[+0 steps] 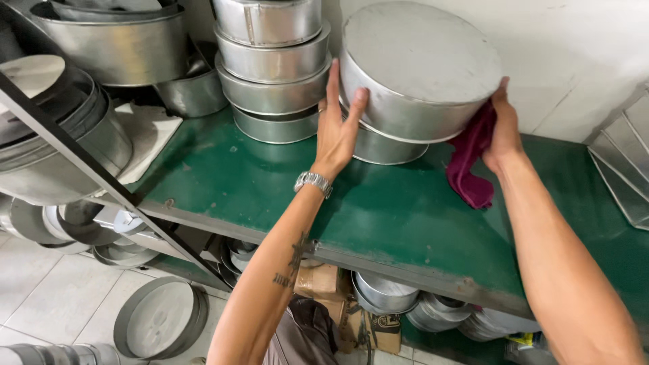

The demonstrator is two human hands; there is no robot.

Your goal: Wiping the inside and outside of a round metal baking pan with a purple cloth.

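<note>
Both hands hold a round metal cake pan (pixel 412 71), turned upside down and tilted, above a second pan (pixel 385 147) on the green shelf (pixel 270 182). My left hand (pixel 336 125) presses the pan's left wall; a metal watch sits on that wrist. My right hand (pixel 503 128) grips the pan's right side together with a magenta cloth (pixel 470 165) that hangs down from it.
A stack of round metal pans (pixel 274 67) stands just left of the held pan. More pans (pixel 115 44) fill the back left and a slanted rack (pixel 61 142). Pans also lie under the shelf (pixel 382 294) and on the tiled floor (pixel 159 318). Metal trays (pixel 625 162) lean at right.
</note>
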